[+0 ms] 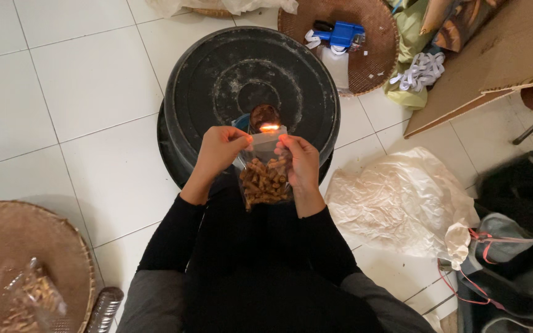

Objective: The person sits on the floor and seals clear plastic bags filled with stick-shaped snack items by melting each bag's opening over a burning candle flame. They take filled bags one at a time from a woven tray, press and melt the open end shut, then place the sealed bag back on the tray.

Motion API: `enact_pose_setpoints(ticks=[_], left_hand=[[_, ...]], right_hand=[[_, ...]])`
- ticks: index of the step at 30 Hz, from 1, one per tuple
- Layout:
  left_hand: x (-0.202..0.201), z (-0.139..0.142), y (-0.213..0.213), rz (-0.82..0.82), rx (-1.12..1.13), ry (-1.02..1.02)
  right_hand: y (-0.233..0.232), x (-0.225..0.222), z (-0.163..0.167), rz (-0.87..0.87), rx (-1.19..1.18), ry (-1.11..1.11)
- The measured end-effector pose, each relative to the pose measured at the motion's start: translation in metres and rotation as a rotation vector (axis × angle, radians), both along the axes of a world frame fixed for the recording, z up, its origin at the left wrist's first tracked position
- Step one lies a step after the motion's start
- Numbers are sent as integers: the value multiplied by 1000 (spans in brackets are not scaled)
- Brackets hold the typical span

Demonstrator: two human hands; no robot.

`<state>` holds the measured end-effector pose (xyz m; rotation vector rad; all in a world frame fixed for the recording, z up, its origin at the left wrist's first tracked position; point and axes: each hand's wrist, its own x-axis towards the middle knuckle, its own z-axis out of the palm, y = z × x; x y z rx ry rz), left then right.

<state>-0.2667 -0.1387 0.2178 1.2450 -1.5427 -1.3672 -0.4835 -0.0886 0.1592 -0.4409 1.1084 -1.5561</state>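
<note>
Clear plastic bag of brown snack sticks, held up to a flame over an upturned black tub.

I see both hands pinching the bag's top edge — left hand on one corner, right hand on the other, each grip clamped on the film. The bag hangs upright between them, long axis vertical, its open strip level with the small flame just beyond the fingers; both hands sit equally near it. The film looks thin and glossy, the sticks rough and ridged. A woven tray with a blue tool lies past the tub, crumpled white plastic on the tiled floor to the right — another woven tray at lower left.
</note>
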Motion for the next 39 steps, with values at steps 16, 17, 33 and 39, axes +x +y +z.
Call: enact_pose_setpoints(ticks=[16, 17, 33, 39], left_hand=[[-17, -15, 13, 165, -16, 242], [-17, -15, 13, 176, 4, 241], [-29, -19, 18, 193, -6, 308], [-40, -28, 18, 260, -4, 311]], right_hand=[[-12, -26, -18, -11, 29, 3], [-12, -27, -18, -5, 26, 9], [-11, -43, -21, -44, 4, 3], [-8, -54, -22, -54, 8, -3]])
